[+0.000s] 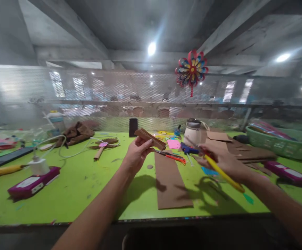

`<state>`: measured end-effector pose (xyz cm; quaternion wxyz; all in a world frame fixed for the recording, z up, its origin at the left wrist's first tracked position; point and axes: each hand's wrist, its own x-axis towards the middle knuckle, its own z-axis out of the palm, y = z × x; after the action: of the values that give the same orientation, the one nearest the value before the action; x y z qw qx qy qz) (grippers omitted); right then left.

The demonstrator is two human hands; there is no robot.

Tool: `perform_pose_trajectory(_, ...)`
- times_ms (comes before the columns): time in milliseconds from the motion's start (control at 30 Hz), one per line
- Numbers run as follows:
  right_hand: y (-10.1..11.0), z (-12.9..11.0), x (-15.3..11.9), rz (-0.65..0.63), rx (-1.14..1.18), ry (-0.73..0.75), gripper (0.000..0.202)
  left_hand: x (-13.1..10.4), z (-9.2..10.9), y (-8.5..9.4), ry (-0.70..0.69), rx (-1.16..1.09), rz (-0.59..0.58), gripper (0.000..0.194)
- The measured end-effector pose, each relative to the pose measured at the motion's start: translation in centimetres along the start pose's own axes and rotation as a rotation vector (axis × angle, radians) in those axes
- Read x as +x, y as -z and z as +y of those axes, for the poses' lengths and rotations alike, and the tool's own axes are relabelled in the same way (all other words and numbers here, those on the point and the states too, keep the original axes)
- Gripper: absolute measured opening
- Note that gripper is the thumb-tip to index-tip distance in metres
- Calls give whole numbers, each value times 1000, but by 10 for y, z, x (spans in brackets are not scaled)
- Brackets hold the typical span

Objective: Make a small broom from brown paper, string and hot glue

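My left hand is closed on a folded strip of brown cardboard, pinched between thumb and fingers above the table. To the right, my right hand is wrapped round a pair of scissors with yellow handles; motion blurs the hand and blades. Below and between the hands lies a long flat piece of cardboard. At its far end rests another pair of scissors with orange-red handles. A blue glue gun lies just left of my right hand.
Purple power strips stand at both sides, with a white charger and cable at left. Behind are a phone, a white jar and stacked cardboard. A green basket sits right; a paper-flower stick lies left.
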<state>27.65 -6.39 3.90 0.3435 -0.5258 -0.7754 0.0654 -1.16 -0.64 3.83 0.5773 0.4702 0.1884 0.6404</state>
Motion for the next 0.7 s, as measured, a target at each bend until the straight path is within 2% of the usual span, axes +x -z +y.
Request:
perform_pose_trajectory(100, -30, -30, 6, -65, 18, 142, 52, 1, 8, 6, -43, -3, 11, 30)
perform_pose_trajectory(267, -59, -24, 13, 16, -28, 216, 51, 4, 10, 14, -75, -8, -4, 32)
perform_pose_trajectory(367, -66, -18, 14, 45, -4, 204, 50, 5, 7, 15, -78, -11, -10, 33)
perform_pose_trajectory(533, -71, -19, 12, 11, -3, 215, 48, 5, 0, 13, -53, 10, -69, 32)
perform_pose_trajectory(700, -73, -18, 11, 46, -24, 210, 53, 5, 1, 10, -62, 3, -78, 30)
